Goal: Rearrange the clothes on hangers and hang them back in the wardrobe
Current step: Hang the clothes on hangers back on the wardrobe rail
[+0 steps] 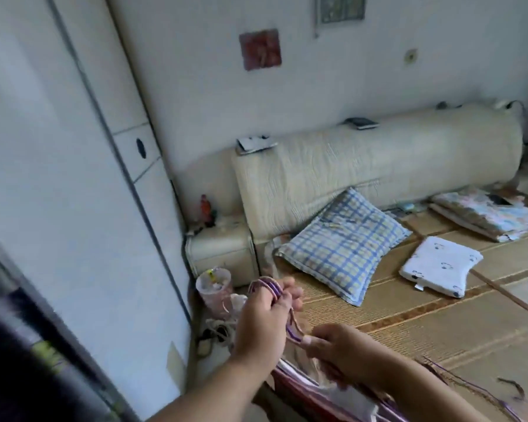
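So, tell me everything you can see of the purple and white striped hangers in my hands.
The purple and white striped hangers are a bunch of thin, wire-like ones held together in the air, near the edge of the woven straw mat. Their curved hooks arch over the left hand, which grips them; the right hand pinches the necks lower down. Below the hands, pale and dark red cloth covers the rest. Blur keeps me from counting them.
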Demonstrator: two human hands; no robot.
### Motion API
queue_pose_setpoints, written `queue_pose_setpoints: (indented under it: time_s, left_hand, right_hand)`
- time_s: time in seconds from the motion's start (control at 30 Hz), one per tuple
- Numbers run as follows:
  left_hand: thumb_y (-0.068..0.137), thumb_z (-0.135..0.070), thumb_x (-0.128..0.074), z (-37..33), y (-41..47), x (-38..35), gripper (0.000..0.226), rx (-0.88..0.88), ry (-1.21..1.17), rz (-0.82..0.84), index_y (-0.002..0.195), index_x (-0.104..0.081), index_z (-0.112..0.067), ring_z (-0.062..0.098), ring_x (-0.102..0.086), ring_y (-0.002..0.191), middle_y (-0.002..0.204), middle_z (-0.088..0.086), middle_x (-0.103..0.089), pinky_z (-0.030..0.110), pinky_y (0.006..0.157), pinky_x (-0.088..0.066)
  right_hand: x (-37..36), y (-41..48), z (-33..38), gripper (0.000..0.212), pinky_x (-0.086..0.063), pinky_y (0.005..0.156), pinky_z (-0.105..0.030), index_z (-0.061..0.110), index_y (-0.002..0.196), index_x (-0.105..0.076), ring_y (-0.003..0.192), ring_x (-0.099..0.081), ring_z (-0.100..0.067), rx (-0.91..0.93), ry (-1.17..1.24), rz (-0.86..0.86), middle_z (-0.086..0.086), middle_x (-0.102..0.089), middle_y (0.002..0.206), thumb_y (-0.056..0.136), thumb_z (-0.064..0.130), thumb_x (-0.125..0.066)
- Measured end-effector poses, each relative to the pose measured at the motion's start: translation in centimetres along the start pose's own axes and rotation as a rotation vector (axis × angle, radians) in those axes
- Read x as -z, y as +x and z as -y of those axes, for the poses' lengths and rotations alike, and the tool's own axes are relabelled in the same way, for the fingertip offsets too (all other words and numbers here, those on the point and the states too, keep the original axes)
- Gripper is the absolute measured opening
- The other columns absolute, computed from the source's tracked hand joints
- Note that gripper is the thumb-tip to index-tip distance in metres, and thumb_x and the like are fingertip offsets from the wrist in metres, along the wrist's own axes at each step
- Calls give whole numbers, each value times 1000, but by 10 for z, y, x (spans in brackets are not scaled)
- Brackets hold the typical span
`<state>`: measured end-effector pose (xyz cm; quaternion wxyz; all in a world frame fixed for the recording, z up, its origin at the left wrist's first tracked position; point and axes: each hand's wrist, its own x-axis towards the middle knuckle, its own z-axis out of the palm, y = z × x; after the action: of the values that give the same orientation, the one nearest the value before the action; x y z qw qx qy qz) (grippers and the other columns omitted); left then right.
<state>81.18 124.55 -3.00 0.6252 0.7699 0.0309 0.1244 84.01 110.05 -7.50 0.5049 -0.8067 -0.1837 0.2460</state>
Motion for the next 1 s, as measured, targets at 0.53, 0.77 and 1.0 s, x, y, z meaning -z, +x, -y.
queue_pose_setpoints:
  time_s: [0.53,0.77,1.0]
  left_hand:
    - [97,0,-38,-191,-76,235,29,-297,78,-518,97,-55,-25,8,-69,80,96,-1,-69,14,67,-51]
    - [96,1,-36,-241,-79,277,26,-318,221,-761,82,-51,-15,6,-67,62,74,-1,-63,22,67,-53]
    - [97,-2,-34,-294,-78,338,26,-318,290,-957,82,-51,-16,12,-65,64,76,-2,-63,20,62,-50]
  right_hand:
    - [-110,-15,303,33,-42,50,-24,14,77,-51,46,-51,-13,531,-341,282,0,-60,54,96,41,-46]
    - [-121,3,356,34,-50,60,-26,11,97,-62,56,-59,-13,708,-325,423,1,-66,63,93,43,-50]
    - [-135,18,422,24,-45,59,-15,22,82,-68,62,-60,-6,973,-263,476,-1,-68,71,95,33,-51]
